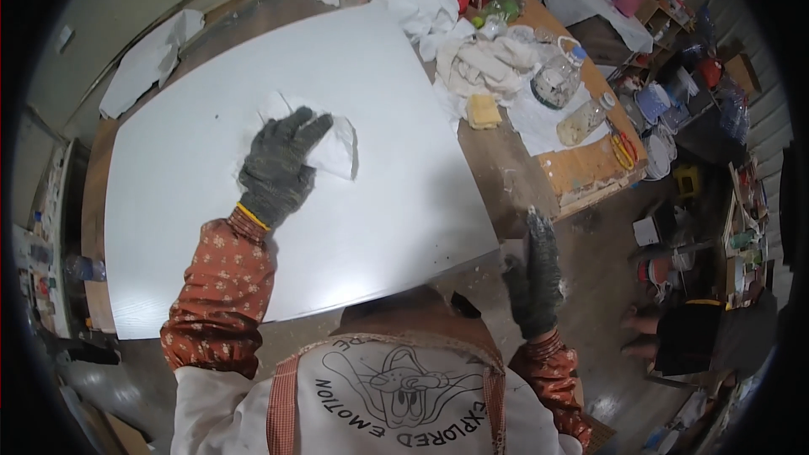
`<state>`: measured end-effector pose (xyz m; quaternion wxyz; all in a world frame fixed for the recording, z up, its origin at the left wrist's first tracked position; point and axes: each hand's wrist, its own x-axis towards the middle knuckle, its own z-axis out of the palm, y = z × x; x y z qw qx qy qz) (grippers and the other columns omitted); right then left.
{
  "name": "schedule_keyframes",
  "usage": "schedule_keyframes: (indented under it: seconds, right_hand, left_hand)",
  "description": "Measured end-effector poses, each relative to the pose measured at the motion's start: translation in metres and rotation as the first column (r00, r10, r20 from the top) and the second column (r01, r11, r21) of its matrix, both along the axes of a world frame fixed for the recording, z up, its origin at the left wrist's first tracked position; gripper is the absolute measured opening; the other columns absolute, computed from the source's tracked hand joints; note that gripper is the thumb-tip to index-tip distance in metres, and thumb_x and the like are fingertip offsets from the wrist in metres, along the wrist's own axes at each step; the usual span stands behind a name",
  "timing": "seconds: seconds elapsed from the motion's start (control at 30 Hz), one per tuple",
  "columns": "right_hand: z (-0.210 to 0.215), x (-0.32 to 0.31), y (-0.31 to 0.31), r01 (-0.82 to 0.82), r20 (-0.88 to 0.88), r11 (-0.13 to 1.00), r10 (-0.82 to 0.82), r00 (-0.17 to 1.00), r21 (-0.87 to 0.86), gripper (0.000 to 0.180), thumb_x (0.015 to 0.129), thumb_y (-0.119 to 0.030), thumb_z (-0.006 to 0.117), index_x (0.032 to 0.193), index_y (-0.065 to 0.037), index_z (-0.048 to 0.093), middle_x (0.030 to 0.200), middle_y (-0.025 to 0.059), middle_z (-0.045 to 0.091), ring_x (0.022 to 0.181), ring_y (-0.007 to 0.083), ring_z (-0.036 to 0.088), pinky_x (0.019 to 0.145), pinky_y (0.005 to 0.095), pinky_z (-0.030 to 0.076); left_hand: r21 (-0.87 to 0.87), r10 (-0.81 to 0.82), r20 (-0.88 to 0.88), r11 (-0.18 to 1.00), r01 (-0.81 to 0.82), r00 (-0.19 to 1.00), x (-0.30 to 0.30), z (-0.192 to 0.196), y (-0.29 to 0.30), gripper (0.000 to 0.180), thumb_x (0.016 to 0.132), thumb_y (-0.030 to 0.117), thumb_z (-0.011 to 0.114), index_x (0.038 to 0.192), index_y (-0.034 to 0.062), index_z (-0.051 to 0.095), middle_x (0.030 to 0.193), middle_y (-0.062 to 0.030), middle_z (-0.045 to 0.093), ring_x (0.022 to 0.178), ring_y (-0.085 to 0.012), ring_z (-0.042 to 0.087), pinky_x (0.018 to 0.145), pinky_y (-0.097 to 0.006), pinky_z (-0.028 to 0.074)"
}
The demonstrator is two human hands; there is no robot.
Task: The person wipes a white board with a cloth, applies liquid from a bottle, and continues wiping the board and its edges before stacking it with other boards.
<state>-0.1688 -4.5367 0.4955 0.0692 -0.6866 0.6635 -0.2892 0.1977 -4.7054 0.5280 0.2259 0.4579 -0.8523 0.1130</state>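
A large white board [379, 202] lies before me. On its left half, my left hand [280, 160], in a dark grey work glove with a yellow cuff edge, presses down on a crumpled white cloth [340, 152]. Its fingers are spread over the cloth, which shows on both sides of the hand. My right hand [537, 282], in a similar glove smudged with white, is off the board, past its near right corner. Seen edge-on, its fingers stretch upward, with the thumb apart. Between them shows a pale patch; I cannot tell whether it is held.
On a wooden bench at the right are a yellow sponge [484, 111], rumpled rags [484, 65], a large clear jug [558, 77], a bottle [587, 120] and red-and-yellow-handled scissors [624, 150]. Cluttered shelves line the far right. A white sheet [153, 63] lies behind the board.
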Motion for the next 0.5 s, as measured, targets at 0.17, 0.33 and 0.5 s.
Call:
schedule_keyframes:
  seconds: [0.17,0.33,0.5]
  right_hand:
    - [0.038,0.016,-0.007,-0.099,-0.064,0.995,0.100,0.993,0.027,0.064,0.091,-0.035,0.058,0.139,0.002,0.039,0.140,0.0239,0.042,0.130,0.0405,0.041,0.108,0.0475,0.033]
    - [-0.031,-0.046,0.024,0.142,0.976,0.989,0.004,0.217,-0.036,0.039,0.088,-0.014,0.061,0.124,-0.001,0.053,0.127,0.0164,0.054,0.108,0.0316,0.057,0.093,0.0382,0.047]
    - [0.014,-0.008,-0.010,-0.193,0.782,0.909,0.191,-0.593,-0.369,0.052,0.102,-0.030,0.037,0.146,-0.004,0.024,0.141,0.0178,0.039,0.129,0.0279,0.041,0.106,0.0456,0.039]
  left_hand:
    - [-0.075,0.024,0.016,0.997,-0.023,1.000,-0.001,0.007,-0.001,0.063,0.073,0.008,0.064,0.135,0.0197,0.052,0.135,-0.0119,0.052,0.124,-0.0319,0.048,0.107,-0.047,0.035]
    - [-0.084,0.056,-0.150,0.994,-0.069,0.987,-0.018,0.008,-0.007,0.072,0.076,0.023,0.072,0.141,0.0124,0.043,0.141,-0.0154,0.043,0.133,-0.0309,0.038,0.111,-0.045,0.031]
    - [0.149,-0.225,-0.611,0.909,0.389,0.759,0.000,0.004,-0.023,0.089,0.067,0.032,0.083,0.140,0.0049,0.041,0.141,-0.0175,0.042,0.134,-0.0307,0.037,0.111,-0.042,0.034]
